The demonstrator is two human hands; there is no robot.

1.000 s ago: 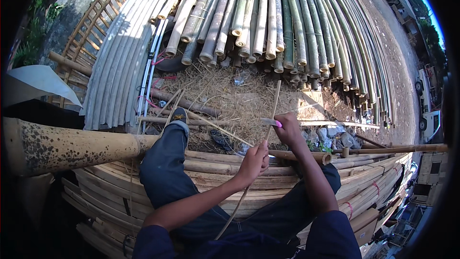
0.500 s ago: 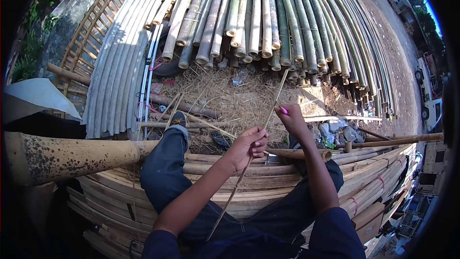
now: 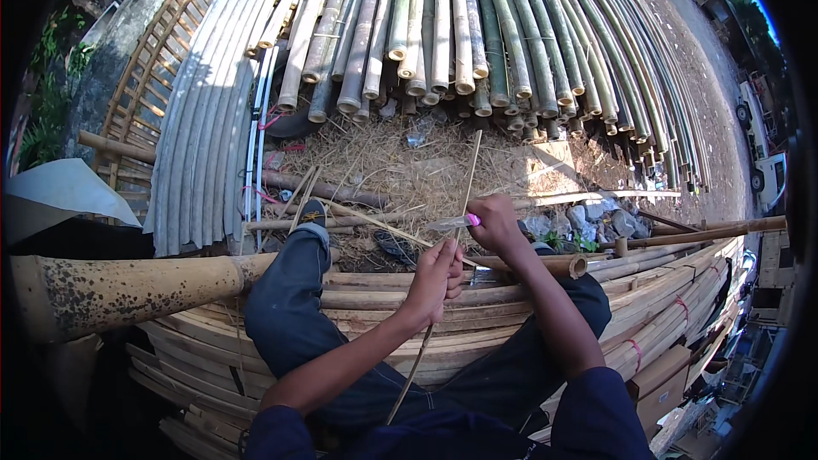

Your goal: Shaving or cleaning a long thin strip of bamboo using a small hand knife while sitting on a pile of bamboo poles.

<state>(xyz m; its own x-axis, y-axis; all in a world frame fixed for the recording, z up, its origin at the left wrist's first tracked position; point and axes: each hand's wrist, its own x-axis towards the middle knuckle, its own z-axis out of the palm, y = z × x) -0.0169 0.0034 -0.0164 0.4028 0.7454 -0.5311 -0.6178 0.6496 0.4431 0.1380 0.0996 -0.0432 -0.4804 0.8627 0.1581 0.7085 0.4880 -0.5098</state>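
Note:
My left hand (image 3: 436,279) is closed around a thin bamboo strip (image 3: 471,172), which slants from the lap up past the hand. In my right hand (image 3: 497,227) is a knife (image 3: 448,224) with a pink handle, its blade pointing left. The blade crosses the strip just above my left fingers; whether it touches cannot be made out. Under my forearms, my legs in blue jeans straddle a stack of split bamboo slats (image 3: 366,319). A thick bamboo pole (image 3: 141,290) juts in from the left.
Long bamboo poles (image 3: 443,25) lie piled ahead, cut ends facing me. Corrugated grey sheets (image 3: 200,119) and a bamboo ladder-like frame (image 3: 136,106) stand at left. Straw covers the ground between. Rocks (image 3: 588,220) lie at right, and a cardboard box (image 3: 663,388) sits at lower right.
My right hand has moved down and left, bringing the knife blade into view across the strip. My left hand has shifted slightly lower, and the strip stands a little more upright.

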